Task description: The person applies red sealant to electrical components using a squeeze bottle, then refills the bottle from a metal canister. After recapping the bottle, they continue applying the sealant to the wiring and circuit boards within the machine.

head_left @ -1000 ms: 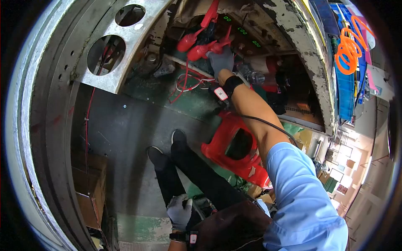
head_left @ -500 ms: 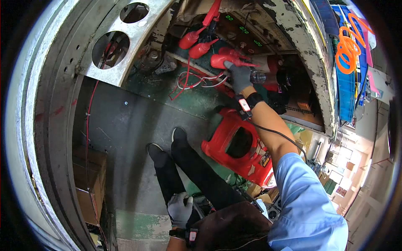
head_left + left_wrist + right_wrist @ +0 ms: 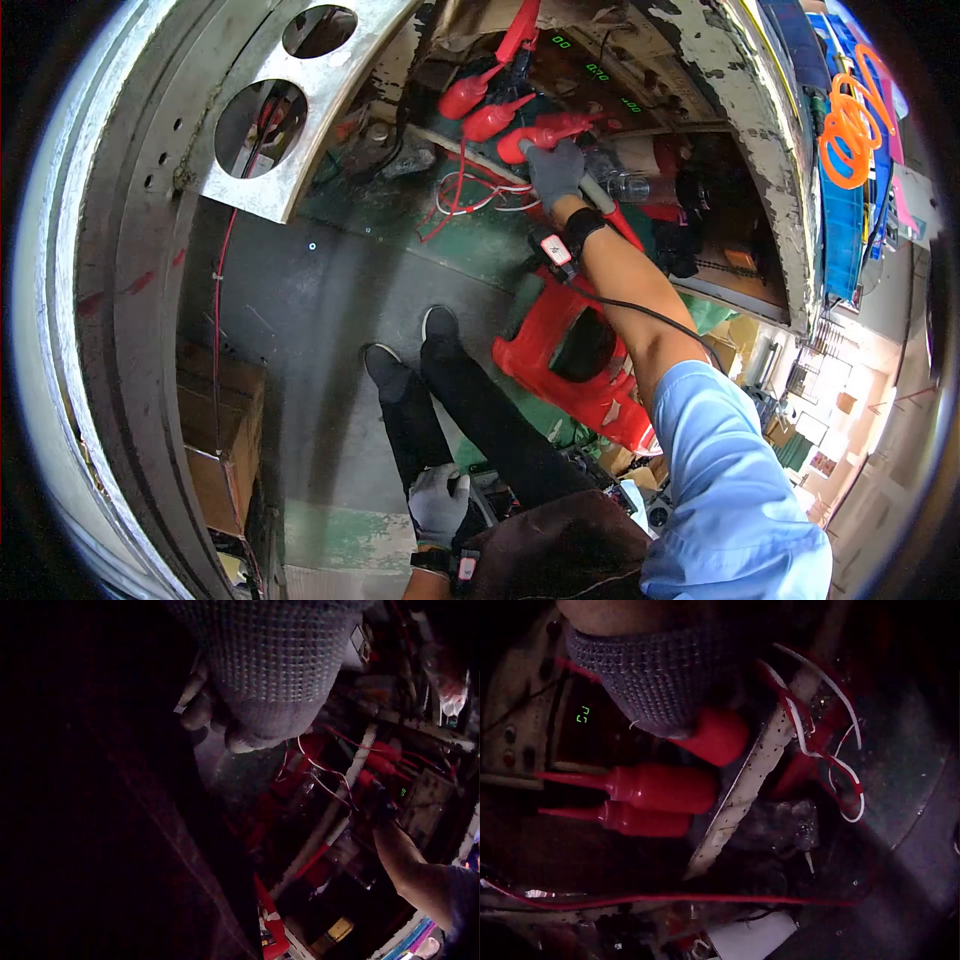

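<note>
At the far side, just right of two other red bottles (image 3: 487, 122), our right hand (image 3: 556, 172) grips a red bottle (image 3: 511, 147) round its body, leaving the nozzle free, while our loosely curled, empty left hand (image 3: 438, 505) rests near, on a leg (image 3: 410, 435).

orange coiled hose (image 3: 847, 176): upper right | cardboard box (image 3: 212, 488): lower left | holed metal plate (image 3: 312, 82): upper left
</note>
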### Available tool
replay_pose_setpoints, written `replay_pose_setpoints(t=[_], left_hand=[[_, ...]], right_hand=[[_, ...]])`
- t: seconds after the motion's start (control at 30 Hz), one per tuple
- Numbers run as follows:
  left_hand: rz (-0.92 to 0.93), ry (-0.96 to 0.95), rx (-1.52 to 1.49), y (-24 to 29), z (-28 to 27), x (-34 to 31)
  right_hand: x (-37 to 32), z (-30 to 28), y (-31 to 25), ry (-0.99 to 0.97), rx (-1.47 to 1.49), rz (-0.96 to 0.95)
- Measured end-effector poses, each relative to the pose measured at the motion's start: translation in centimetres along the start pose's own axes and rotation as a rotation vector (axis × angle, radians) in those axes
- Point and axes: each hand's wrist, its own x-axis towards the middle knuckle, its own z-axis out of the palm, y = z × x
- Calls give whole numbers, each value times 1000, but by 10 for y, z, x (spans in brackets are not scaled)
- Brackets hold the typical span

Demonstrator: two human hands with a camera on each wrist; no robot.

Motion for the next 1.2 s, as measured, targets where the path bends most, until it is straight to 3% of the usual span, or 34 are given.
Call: replay_pose_setpoints(t=[0.2,0.4,0.5,0.53,0.6,0.67,0.73,0.77,0.83,0.87,0.93,1.03,1.2], left_hand=[[6,26,30,0,7,-2],[13,39,-9,2,7,1],[0,46,-9,2,6,1],[-6,38,-18,3,6,1],[-13,34,-31,2,6,1],[-19,43,-26,1,9,0],[-25,41,-26,2,9,-1],[-28,38,-21,3,8,0],[-28,40,-17,4,6,0],[-29,34,-12,4,6,0],[-33,38,-17,4,6,0],[-39,43,-19,1,7,0],[-40,48,-19,0,7,-1]], right_hand=[[-4,3,-8,68,-116,60],[-15,9,0,46,213,-69],[-39,-5,-34,-44,445,263],[-37,-2,-29,-48,446,260],[-28,4,-16,-447,-656,-300],[-39,10,-42,-357,-279,-35],[-40,13,-70,-58,314,162],[-37,18,-76,-59,316,160],[-22,28,-86,-142,603,400],[-17,34,-85,-141,604,399],[-11,49,-77,87,278,174],[-9,61,-67,132,213,74],[-20,62,-65,170,210,73]])
